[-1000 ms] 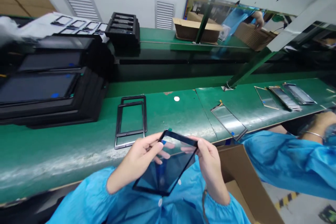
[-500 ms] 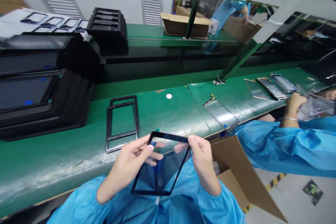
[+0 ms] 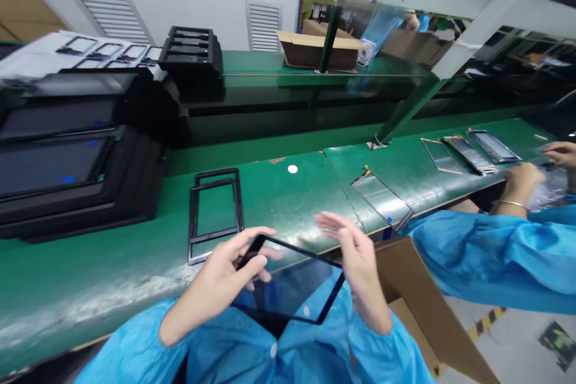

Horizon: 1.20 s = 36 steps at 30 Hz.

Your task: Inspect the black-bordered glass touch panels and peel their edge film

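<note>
A clear touchscreen glass panel (image 3: 294,282) with a black border is tilted above my lap. My left hand (image 3: 225,270) grips it by its left end, thumb on top and fingers seen through the glass. My right hand (image 3: 355,267) is beside the panel's right corner, its fingers stretched out and slightly smeared by motion; whether it brushes the edge I cannot tell. Beyond my left hand, two black frames (image 3: 193,216) lie overlapping on the green bench. Another glass panel (image 3: 382,195) with a blue tab lies to the right.
Stacked black trays holding screens (image 3: 81,162) rise at the left. A smaller black tray stack (image 3: 191,63) stands on the back shelf. More panels (image 3: 472,153) lie at the right, near a co-worker's hands (image 3: 522,183). A cardboard box (image 3: 427,300) stands below the bench. A post (image 3: 405,108) slants upward.
The panel has turned, its right end swinging toward the right. My right hand has let go of its top corner and opened. My left hand still holds the panel.
</note>
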Tool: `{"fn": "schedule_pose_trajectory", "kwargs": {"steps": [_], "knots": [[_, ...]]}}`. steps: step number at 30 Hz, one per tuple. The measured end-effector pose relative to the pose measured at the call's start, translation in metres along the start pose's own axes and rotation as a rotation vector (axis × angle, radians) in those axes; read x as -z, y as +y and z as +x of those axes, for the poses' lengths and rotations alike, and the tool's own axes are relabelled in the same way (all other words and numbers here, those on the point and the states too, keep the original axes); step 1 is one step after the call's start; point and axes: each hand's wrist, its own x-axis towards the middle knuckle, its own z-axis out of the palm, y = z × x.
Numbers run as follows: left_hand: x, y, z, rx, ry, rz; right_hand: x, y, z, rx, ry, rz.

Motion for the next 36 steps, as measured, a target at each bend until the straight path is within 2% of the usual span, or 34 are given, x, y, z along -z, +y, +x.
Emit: {"fn": "schedule_pose_trajectory", "kwargs": {"steps": [2,4,7,9,12,14,16,18,20,22,23,24,26,27,28,29,30,32,34,36], "knots": [[0.001,-0.006,-0.003,0.043,0.118,-0.177,0.018,0.011,0.0,-0.037,0.074,0.008],[0.002,-0.013,-0.004,0.034,0.197,-0.245,0.028,0.021,-0.004,-0.12,0.022,0.098],[0.002,-0.02,-0.003,0.012,0.249,-0.216,0.024,0.027,-0.015,-0.187,-0.004,0.186],[0.003,-0.019,-0.001,-0.065,0.305,-0.063,0.017,0.024,-0.02,-0.173,0.032,0.151],[0.005,-0.013,0.005,-0.345,0.396,0.406,0.008,0.013,-0.022,-0.132,0.032,0.074],[0.005,-0.007,0.01,-0.53,0.323,0.684,0.004,0.007,-0.023,-0.118,0.014,0.036],[0.003,-0.002,0.015,-0.619,0.184,0.793,0.0,0.004,-0.027,-0.13,0.01,0.007],[0.0,0.001,0.019,-0.623,0.089,0.785,-0.003,0.005,-0.033,-0.161,0.04,-0.006],[-0.001,0.003,0.02,-0.601,0.044,0.762,-0.005,0.011,-0.036,-0.193,0.093,-0.005],[0.003,0.005,0.017,-0.607,0.068,0.794,-0.005,0.019,-0.033,-0.208,0.125,0.013],[0.007,0.006,0.015,-0.628,0.13,0.82,-0.006,0.023,-0.029,-0.211,0.135,0.038],[0.011,0.006,0.011,-0.653,0.24,0.827,-0.008,0.026,-0.023,-0.21,0.155,0.082],[0.019,0.006,0.004,-0.688,0.557,0.682,-0.019,0.03,-0.009,-0.204,0.2,0.215],[0.022,0.005,0.002,-0.684,0.688,0.513,-0.028,0.03,-0.002,-0.199,0.215,0.294],[0.024,0.004,-0.001,-0.665,0.756,0.301,-0.04,0.03,0.004,-0.195,0.216,0.37],[0.025,0.002,-0.002,-0.626,0.753,0.081,-0.053,0.03,0.008,-0.193,0.201,0.433],[0.026,0.0,-0.004,-0.568,0.7,-0.111,-0.069,0.029,0.012,-0.193,0.166,0.476],[0.028,-0.002,-0.007,-0.438,0.608,-0.346,-0.099,0.03,0.018,-0.182,0.069,0.516],[0.04,0.003,-0.012,-0.366,0.664,-0.375,-0.12,0.033,0.025,-0.159,-0.051,0.513],[0.071,0.018,-0.015,-0.42,0.797,-0.188,-0.126,0.04,0.033,-0.122,-0.118,0.478]]}}
